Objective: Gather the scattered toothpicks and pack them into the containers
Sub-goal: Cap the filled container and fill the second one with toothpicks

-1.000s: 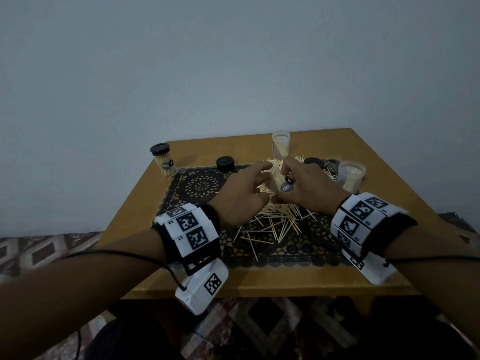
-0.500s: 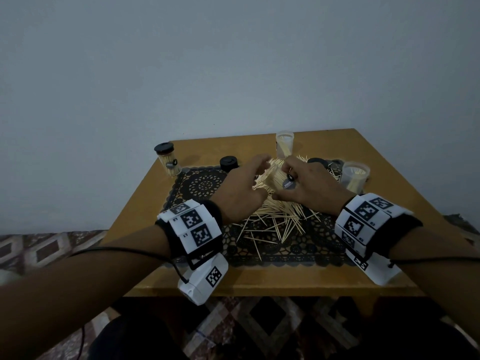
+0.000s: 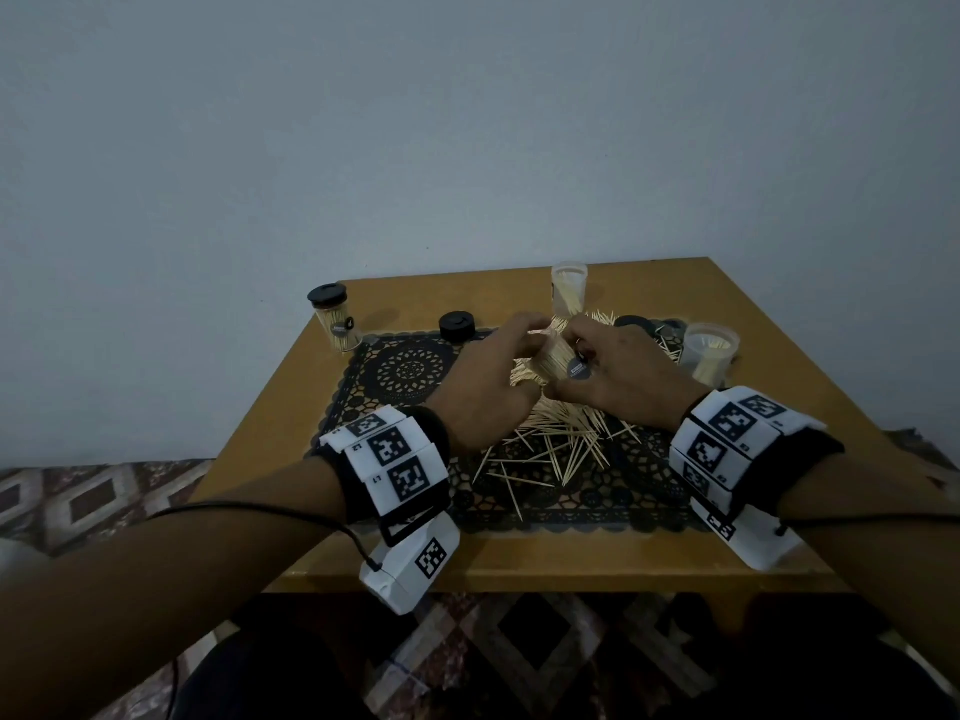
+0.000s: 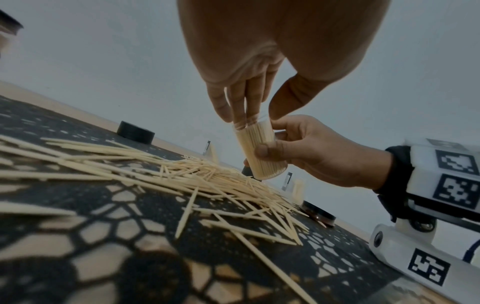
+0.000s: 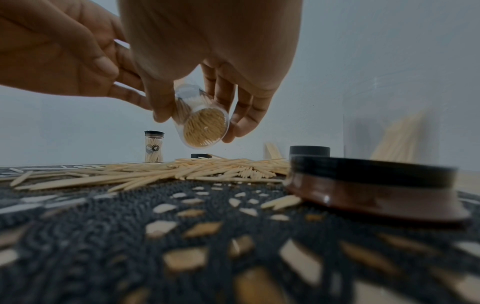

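My right hand [image 4: 309,152] wraps thumb and curled fingers round a clear container [image 4: 259,150] packed with toothpicks, tilted and lifted off the table over the far middle of the mat. My left hand [image 4: 249,82] comes down on its open mouth, straight fingertips [image 4: 239,115] reaching inside the rim and thumb beside it; I cannot tell whether they pinch any picks. Below the hands, loose toothpicks [image 3: 550,449] lie heaped and scattered across the middle of the black lace mat [image 3: 410,371], some trailing toward its near edge. A black lid [image 3: 457,325] sits at the mat's far edge, more lids [image 3: 634,322] near its far right corner. A capped container [image 3: 335,324] stands at the wooden table's [image 3: 260,459] far left corner, an open container [image 3: 569,287] at the far edge, another open one [image 3: 709,353] toward the right edge.
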